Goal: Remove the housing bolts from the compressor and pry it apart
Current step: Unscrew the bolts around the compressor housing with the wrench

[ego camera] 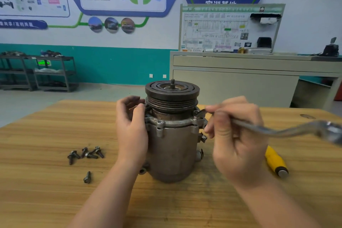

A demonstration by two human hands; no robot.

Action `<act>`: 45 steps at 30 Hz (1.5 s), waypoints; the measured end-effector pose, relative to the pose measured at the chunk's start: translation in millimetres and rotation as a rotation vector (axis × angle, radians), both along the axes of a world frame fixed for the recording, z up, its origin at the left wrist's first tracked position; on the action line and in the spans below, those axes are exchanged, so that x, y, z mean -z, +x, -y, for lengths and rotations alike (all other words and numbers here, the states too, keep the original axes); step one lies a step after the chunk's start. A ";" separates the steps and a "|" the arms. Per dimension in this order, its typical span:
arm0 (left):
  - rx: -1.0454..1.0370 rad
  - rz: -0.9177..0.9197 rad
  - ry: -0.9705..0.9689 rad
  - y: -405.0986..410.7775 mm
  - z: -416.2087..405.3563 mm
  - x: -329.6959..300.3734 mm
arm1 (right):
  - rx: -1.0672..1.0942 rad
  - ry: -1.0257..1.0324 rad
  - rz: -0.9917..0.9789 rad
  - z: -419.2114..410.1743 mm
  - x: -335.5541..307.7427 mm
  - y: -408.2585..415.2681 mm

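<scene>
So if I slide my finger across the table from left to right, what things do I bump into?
The cluster of loose bolts → the left hand → the compressor → the right hand → the yellow-handled tool lying on the table.

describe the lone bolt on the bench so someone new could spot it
Start at the compressor standing upright mid-table. Left of its base lies a cluster of bolts. The lone bolt lies nearer the camera than those, apart from them and touching nothing else.
</scene>
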State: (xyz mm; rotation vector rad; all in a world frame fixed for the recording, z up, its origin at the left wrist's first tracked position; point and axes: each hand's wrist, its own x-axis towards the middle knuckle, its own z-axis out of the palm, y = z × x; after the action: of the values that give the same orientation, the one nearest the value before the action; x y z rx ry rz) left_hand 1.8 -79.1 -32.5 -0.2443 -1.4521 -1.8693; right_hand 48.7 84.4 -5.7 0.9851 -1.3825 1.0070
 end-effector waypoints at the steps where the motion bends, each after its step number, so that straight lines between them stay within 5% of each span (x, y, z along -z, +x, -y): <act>1: -0.005 -0.004 -0.002 -0.2 -0.3 -0.2 | 0.071 0.046 -0.052 1.6 1.4 0.3; 4: -0.012 -0.004 -0.012 0.5 -0.5 -1.1 | 0.134 0.085 -0.111 0.7 3.2 0.5; 7: 0.000 0.001 -0.009 1.4 -0.6 -1.2 | -0.111 -0.125 0.017 1.6 4.9 -1.3; 10: 0.004 0.007 0.002 2.2 -1.1 -2.4 | -0.309 -0.544 0.290 0.6 0.8 -9.2; 14: 0.015 0.011 0.009 2.9 -1.3 -2.6 | -0.727 -0.941 0.911 -16.0 -10.6 -28.3; 17: 0.016 0.013 -0.004 3.3 -1.3 -1.7 | -0.754 -1.089 0.865 -26.1 -13.5 -32.3; 21: 0.005 0.015 -0.005 3.2 -1.0 -2.4 | -0.425 -0.858 0.608 -18.5 -14.6 -22.1; 30: -0.008 0.028 -0.001 4.3 -1.7 -4.0 | -0.079 -0.068 0.022 -0.3 1.7 -1.2; 33: -0.027 0.029 -0.019 3.5 -0.9 -2.4 | 0.011 -0.028 -0.052 8.2 9.4 -1.3; 36: -0.034 0.030 -0.031 3.6 -1.3 -2.4 | -0.162 -0.348 0.085 9.6 7.9 -3.1; 41: -0.047 0.023 -0.019 4.8 -3.1 -4.6 | -0.749 -1.039 0.961 -13.0 -13.1 -32.9; 43: -0.045 0.022 -0.017 5.2 -3.9 -5.0 | -0.958 -1.230 1.014 -23.9 -20.9 -40.1; 45: -0.050 0.023 -0.020 5.3 -3.7 -4.8 | -0.886 -1.225 0.905 -29.0 -23.2 -37.8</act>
State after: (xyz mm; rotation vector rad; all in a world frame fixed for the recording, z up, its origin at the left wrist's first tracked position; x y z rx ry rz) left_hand 7.1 -75.4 -27.7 -0.1952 -1.4795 -1.8240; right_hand 10.9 113.4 17.5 0.0768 -0.5672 2.7256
